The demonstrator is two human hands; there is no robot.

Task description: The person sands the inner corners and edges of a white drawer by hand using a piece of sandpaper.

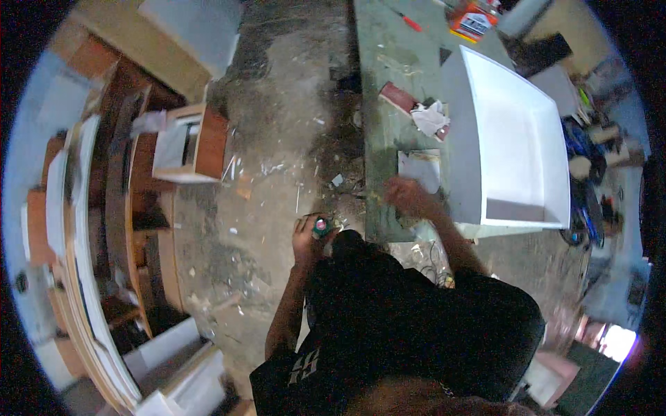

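Note:
My left hand (pixel 306 243) is low over the floor beside the bench edge, its fingers wrapped round a small dark-green round object (pixel 321 226) with a pale pinkish top. Its exact kind is too small to make out. My right hand (pixel 411 197) hovers at the near end of the green bench (pixel 388 149), close to a white sheet (pixel 420 168). Motion smears its fingers, so whether it grips anything is unclear. Further along the bench lie a dark red block (pixel 397 98) and a crumpled white cloth (pixel 430 119).
A large white open box (pixel 517 139) stands on the bench's right side. A red-handled tool (pixel 411 24) and an orange-and-black can (pixel 474 19) are at the far end. Left stand a small wooden cabinet (pixel 209 142) and shelving with leaning boards (pixel 90 208). Scraps litter the floor (pixel 270 125).

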